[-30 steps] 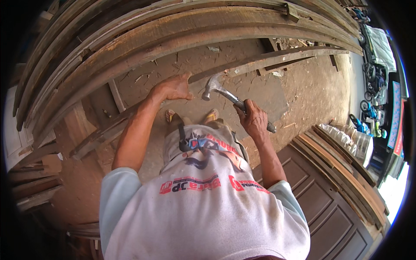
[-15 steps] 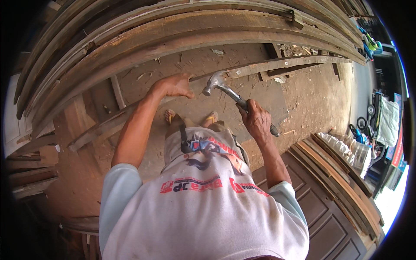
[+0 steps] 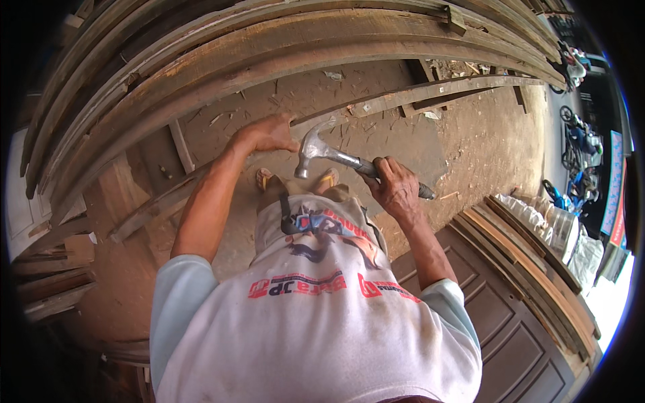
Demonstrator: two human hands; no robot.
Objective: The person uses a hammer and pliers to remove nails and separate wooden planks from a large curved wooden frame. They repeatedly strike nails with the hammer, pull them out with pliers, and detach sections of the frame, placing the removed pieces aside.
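My right hand (image 3: 395, 183) is wrapped round the dark grip of a claw hammer (image 3: 339, 157). Its steel head lies just right of my left thumb, on the near side of a long wooden beam (image 3: 416, 96). That beam runs slantwise from lower left to upper right. My left hand (image 3: 267, 134) spans the beam's middle, thumb on the near side and fingers over the far side, partly hidden. No nail can be made out at the hammer head.
Long planks (image 3: 282, 57) are stacked across the far side. My sandalled feet (image 3: 327, 180) stand close behind the beam. A brown panelled door (image 3: 497, 322) and more boards (image 3: 531, 269) lie at the right. Motorcycles (image 3: 571, 158) stand beyond, and wood scraps litter the floor.
My right hand has turned the hammer; its head has moved left and nearer to me, beside my left thumb. The left hand stays on the beam.
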